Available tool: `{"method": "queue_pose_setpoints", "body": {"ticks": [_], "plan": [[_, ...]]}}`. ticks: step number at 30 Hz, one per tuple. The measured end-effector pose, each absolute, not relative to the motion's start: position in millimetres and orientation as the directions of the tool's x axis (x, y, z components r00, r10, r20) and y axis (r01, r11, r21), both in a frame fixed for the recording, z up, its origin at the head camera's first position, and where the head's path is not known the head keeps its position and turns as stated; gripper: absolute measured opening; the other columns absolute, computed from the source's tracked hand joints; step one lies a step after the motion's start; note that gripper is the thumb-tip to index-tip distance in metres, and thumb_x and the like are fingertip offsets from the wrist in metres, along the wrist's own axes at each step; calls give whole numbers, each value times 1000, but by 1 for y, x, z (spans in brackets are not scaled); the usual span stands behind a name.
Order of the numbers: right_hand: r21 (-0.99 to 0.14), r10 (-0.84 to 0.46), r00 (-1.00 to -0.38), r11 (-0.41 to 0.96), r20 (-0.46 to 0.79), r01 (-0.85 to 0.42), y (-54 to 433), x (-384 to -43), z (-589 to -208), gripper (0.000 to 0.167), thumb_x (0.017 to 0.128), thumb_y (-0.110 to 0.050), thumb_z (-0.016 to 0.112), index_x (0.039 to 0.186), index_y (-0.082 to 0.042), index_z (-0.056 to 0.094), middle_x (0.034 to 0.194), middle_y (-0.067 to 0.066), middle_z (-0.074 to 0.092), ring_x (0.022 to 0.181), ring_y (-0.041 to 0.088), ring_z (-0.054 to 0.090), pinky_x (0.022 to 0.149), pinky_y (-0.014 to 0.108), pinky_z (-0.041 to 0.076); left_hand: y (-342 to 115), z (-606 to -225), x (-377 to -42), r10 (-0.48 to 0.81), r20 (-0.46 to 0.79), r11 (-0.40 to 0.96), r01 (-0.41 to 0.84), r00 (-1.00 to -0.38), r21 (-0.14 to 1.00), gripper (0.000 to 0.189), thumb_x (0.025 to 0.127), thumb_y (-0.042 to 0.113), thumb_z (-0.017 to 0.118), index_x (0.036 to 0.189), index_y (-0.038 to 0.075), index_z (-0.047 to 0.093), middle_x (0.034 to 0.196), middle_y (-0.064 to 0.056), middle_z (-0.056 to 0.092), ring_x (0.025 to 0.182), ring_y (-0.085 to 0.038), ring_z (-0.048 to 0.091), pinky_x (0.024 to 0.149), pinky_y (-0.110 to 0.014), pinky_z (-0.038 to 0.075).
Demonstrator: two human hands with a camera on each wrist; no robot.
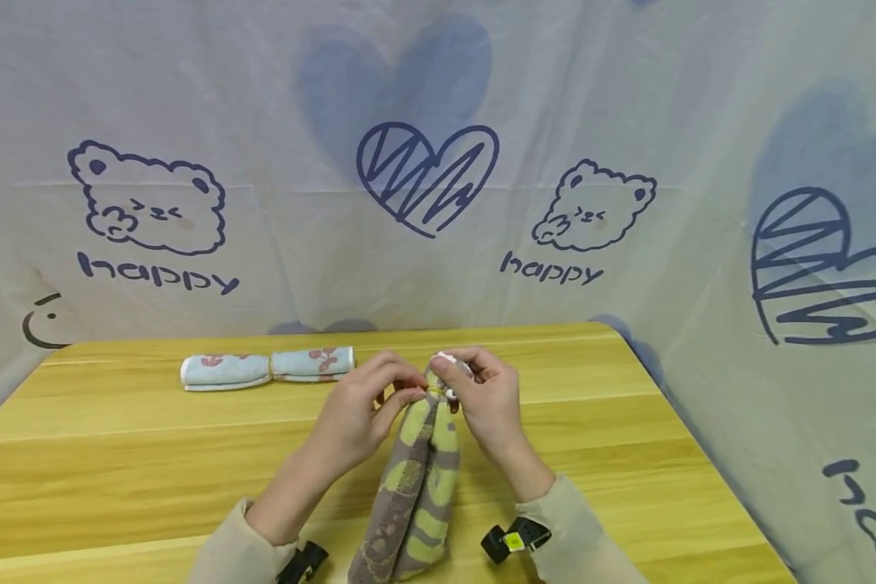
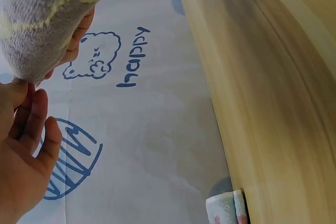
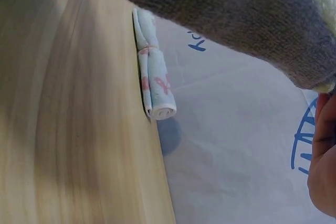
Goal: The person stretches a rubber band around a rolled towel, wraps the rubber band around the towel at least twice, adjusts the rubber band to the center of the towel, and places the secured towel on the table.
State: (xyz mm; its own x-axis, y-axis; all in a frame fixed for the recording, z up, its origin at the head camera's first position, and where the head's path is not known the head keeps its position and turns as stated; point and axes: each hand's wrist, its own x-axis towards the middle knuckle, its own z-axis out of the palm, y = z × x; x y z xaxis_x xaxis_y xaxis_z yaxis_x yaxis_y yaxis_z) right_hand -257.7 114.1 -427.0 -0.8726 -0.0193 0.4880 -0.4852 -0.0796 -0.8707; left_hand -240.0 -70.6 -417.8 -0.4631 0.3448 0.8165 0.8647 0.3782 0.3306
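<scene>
A grey-brown and yellow-green patterned towel [image 1: 416,487] is held up lengthwise, its lower end toward the person. Near its top a thin yellow rubber band [image 1: 435,392] cinches it into a narrow neck. My left hand [image 1: 358,414] is at this neck from the left, thumb and fingertips pinching at the band. From the other side, my right hand [image 1: 491,397] grips the bunched top end, thumb across the front. In the left wrist view the left hand [image 2: 29,140] pinches right at the narrowed towel [image 2: 37,30]. The right wrist view shows only part of the right hand [image 3: 325,156].
A rolled light-blue towel [image 1: 310,365] with reddish prints, tied around its middle, lies at the back left of the wooden table [image 1: 591,454]. Behind the table hangs a pale cloth [image 1: 277,105] printed with hearts and bears. Each wrist wears a black strap [image 1: 533,534].
</scene>
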Motion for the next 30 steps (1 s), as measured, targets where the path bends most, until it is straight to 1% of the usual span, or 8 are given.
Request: {"method": "queue_pose_setpoints", "body": {"ticks": [4,7,14,17,21,23,26,30], "plan": [[-866,-20,-866,-43,500,-498,112,-257,-427,11,92,-2,77,101,4,74,80,-3,71,56,7,54,48,21,47,-73,-417,-239,366,785,406,845,-500,349,13,90,0,77,97,8,70,95,0,66,72,-7,51,57,-24,45],[-867,-19,-867,-30,498,-498,111,-256,-428,11,92,-2,77,101,3,75,81,-2,71,56,8,54,48,22,47,-73,-418,-238,380,762,427,830,-524,358,13,91,1,76,97,9,69,95,1,66,74,-8,53,60,-23,46],[-867,37,-867,-24,497,-498,109,-255,-429,10,93,-3,77,100,4,74,81,-2,71,58,7,54,49,21,45,-73,-420,-240,379,768,427,834,-516,349,12,92,3,77,102,8,73,100,0,68,83,-11,63,68,-25,53],[-851,28,-851,-13,524,-524,107,-256,-431,9,93,-1,77,98,5,74,85,3,73,67,7,59,55,20,48,-72,-421,-240,398,746,443,824,-533,352,11,91,4,78,99,9,72,99,1,68,82,-10,62,69,-25,53],[-836,8,-836,9,549,-549,105,-257,-434,7,93,0,76,96,5,74,89,12,74,79,8,64,66,19,50,-69,-422,-237,450,711,499,813,-540,301,11,93,7,76,95,9,66,94,1,63,77,-10,57,66,-25,52],[-840,11,-840,12,542,-542,104,-258,-434,7,94,-1,75,96,6,74,90,16,74,79,9,63,66,19,49,-67,-422,-236,472,692,536,801,-545,266,11,95,9,74,95,9,62,91,0,61,76,-11,55,65,-26,51],[-857,44,-856,13,515,-515,105,-261,-434,9,94,-2,76,96,6,74,90,19,73,78,8,63,66,18,49,-62,-422,-234,495,643,577,774,-585,260,10,99,12,69,95,9,59,90,0,57,77,-13,52,67,-28,49],[-879,87,-875,22,476,-476,107,-264,-435,12,93,-3,77,97,8,74,93,20,74,81,7,65,69,17,51,-59,-424,-233,503,561,578,738,-658,347,9,102,12,63,96,10,57,91,1,53,81,-13,49,69,-28,49]]}}
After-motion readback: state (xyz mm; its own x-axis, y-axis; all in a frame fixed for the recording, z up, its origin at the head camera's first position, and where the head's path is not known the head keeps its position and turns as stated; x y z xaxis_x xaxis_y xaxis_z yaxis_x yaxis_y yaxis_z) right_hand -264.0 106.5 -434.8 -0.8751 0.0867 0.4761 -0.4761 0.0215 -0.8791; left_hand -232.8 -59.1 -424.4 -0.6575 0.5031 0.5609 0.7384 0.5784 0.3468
